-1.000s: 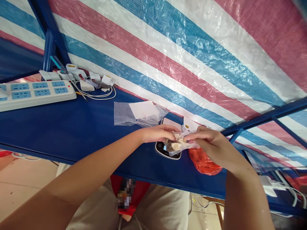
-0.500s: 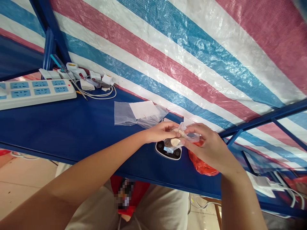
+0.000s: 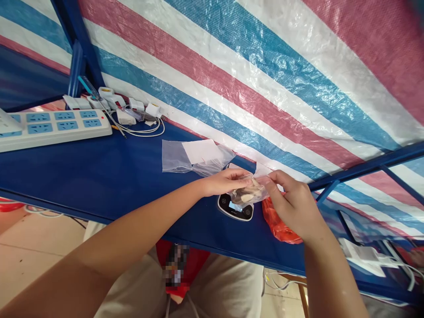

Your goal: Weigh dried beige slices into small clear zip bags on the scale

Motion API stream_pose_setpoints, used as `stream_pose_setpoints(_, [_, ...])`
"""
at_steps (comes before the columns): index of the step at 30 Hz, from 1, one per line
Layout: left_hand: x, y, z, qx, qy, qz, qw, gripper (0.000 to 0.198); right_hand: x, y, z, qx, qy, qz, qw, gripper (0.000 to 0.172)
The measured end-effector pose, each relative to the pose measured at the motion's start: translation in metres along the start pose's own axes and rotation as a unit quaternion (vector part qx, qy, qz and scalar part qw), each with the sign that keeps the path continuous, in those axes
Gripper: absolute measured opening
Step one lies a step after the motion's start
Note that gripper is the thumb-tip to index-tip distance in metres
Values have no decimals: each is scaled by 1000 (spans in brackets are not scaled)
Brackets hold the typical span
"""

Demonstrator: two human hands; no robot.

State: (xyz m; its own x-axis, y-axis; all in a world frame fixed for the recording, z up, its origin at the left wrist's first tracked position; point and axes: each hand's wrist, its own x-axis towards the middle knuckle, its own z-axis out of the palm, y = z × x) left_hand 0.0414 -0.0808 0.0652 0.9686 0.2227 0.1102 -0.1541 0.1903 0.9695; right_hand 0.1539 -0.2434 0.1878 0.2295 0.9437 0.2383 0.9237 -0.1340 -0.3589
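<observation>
Between my hands is a small clear plastic bag (image 3: 249, 194) with pale, slice-like pieces inside. My left hand (image 3: 227, 182) pinches its left side. My right hand (image 3: 293, 203) grips the top right of the bag between thumb and fingers. Just below the bag sits a digital scale (image 3: 236, 213) with a black front panel and a lit display; the bag and my left hand hide much of its top. Beside the scale, partly behind my right hand, lies a red plastic bag (image 3: 278, 223).
Flat clear bags with a white paper (image 3: 203, 152) lie behind my left hand. A white power strip (image 3: 59, 128) stands at the left, with chargers and cables (image 3: 132, 115) near it. A striped tarp (image 3: 232, 79) closes off the back. White devices (image 3: 364, 258) are at the right.
My right hand has drawn the clear bag's top to the right, so the bag is stretched flatter. The scale's display now shows more fully. The whole view has shifted slightly.
</observation>
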Motion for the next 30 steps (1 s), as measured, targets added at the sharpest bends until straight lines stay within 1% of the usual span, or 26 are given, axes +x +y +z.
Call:
stream_pose_setpoints(3, [-1,1,1,-2,-6,-6,1000,58,1,2,-3,11,-2,15,1000,29])
stream_pose_setpoints(7, [-2,3,2,5,12,-10,1000,58,2,5,-3,21,1,27,999,29])
stream_pose_setpoints(12, [0,-1,1,23,27,-27,999,59,4,6,-2,94,-36,55,993,29])
stream_pose_setpoints(15, [2,-5,-1,46,34,-8,998,58,5,10,-5,106,-21,71,992,34])
stream_pose_setpoints(18, [4,-7,-3,64,31,28,997,56,4,15,-10,96,-6,70,993,34])
stream_pose_setpoints(22, [6,-8,-3,71,37,59,995,52,4,20,-16,66,-62,72,993,34])
stream_pose_setpoints(25, [5,-7,-2,80,44,66,994,51,5,21,-17,48,-102,95,989,32])
stream_pose_setpoints(28, [6,-8,-1,108,56,74,990,48,5,21,-16,81,-175,137,972,20])
stream_pose_setpoints(29, [6,-8,0,116,60,76,989,46,5,22,-15,103,-200,152,963,17])
stream_pose_setpoints(30, [6,-9,0,123,63,79,987,45,5,23,-13,123,-216,166,954,18])
